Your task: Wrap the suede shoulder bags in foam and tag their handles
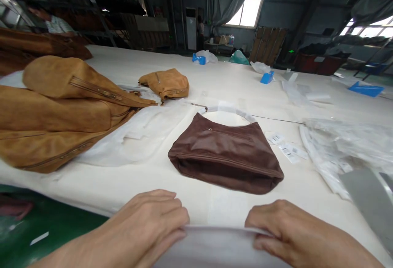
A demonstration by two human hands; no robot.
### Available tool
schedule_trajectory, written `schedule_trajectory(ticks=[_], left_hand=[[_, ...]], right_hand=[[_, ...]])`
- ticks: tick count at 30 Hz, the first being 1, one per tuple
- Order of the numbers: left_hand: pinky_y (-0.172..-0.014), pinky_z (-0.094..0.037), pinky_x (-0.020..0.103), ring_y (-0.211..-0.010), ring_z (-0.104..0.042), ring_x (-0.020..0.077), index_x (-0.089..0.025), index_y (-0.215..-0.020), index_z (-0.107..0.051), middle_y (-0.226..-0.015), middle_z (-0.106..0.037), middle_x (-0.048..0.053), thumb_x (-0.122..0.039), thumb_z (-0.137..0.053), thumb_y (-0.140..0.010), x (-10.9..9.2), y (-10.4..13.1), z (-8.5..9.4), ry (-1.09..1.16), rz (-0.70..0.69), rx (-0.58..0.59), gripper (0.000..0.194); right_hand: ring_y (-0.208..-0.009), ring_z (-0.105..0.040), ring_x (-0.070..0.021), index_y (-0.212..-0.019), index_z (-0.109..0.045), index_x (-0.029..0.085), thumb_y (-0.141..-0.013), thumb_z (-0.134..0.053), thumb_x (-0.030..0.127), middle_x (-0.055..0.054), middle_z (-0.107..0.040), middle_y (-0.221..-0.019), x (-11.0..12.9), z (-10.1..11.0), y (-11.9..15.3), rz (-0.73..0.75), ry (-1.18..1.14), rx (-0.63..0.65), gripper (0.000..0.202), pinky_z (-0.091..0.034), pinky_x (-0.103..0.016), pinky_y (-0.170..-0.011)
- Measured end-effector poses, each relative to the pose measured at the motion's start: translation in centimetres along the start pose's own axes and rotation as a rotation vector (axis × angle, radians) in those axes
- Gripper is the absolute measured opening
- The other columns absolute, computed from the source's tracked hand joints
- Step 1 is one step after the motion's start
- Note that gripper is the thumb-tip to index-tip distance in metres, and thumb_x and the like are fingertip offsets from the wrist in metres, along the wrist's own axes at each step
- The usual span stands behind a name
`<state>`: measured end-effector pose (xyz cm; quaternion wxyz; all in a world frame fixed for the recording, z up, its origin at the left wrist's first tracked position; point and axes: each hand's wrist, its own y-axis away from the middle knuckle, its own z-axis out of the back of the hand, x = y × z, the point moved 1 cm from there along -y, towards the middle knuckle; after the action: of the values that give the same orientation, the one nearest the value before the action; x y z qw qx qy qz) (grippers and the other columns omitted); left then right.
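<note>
The left hand (156,215) and right hand (276,227) each pinch the upper edge of a pale sheet (221,247), just in front of a brown bag (227,147) lying on the white bench (116,182), right of some tan bags (67,114).

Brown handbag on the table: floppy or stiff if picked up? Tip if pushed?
The brown handbag is probably floppy: its side is wrinkled and its bottom sinks inward. Its handle may keep its curve, as it lies in an arch. Pushed, it would likely slide or crumple rather than tip, since it lies flat on the table.
</note>
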<state>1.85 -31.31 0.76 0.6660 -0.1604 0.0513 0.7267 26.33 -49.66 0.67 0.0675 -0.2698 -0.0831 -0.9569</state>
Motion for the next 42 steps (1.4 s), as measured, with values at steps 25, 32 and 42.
schedule_trajectory(ticks=[25,32,42], left_hand=[[-0.067,-0.046,0.029,-0.087,-0.061,0.0211,-0.023,-0.109,-0.057,-0.090,-0.057,0.003,-0.011,-0.049,-0.086,8.5,-12.3,-3.2,-0.318,0.061,0.023,0.027],[-0.069,-0.044,0.029,-0.087,-0.063,0.0199,-0.022,-0.094,-0.055,-0.092,-0.062,0.002,-0.005,-0.048,-0.079,9.2,-12.0,-3.9,-0.267,0.006,0.024,0.023],[-0.063,-0.042,0.029,-0.085,-0.066,0.0220,-0.022,-0.095,-0.052,-0.092,-0.067,0.002,-0.004,-0.046,-0.079,9.6,-11.6,-4.1,-0.275,0.017,0.058,0.024]], right_hand=[[-0.091,-0.055,-0.0231,-0.119,-0.057,0.016,-0.091,-0.056,0.014,-0.010,-0.060,-0.098,-4.0,-5.3,-1.6,-0.116,0.623,-1.010,0.028,-0.039,-0.038,-0.082],[-0.092,-0.054,-0.0231,-0.123,-0.056,0.014,-0.096,-0.045,0.015,-0.010,-0.065,-0.107,-4.6,-9.3,-10.6,-0.094,0.431,-0.683,0.029,-0.040,-0.038,-0.078],[-0.119,-0.049,-0.0326,-0.141,-0.039,0.015,-0.089,-0.057,0.019,-0.016,-0.059,-0.124,-7.0,-2.4,-1.4,-0.319,0.716,-0.793,0.056,-0.031,-0.053,-0.102]])
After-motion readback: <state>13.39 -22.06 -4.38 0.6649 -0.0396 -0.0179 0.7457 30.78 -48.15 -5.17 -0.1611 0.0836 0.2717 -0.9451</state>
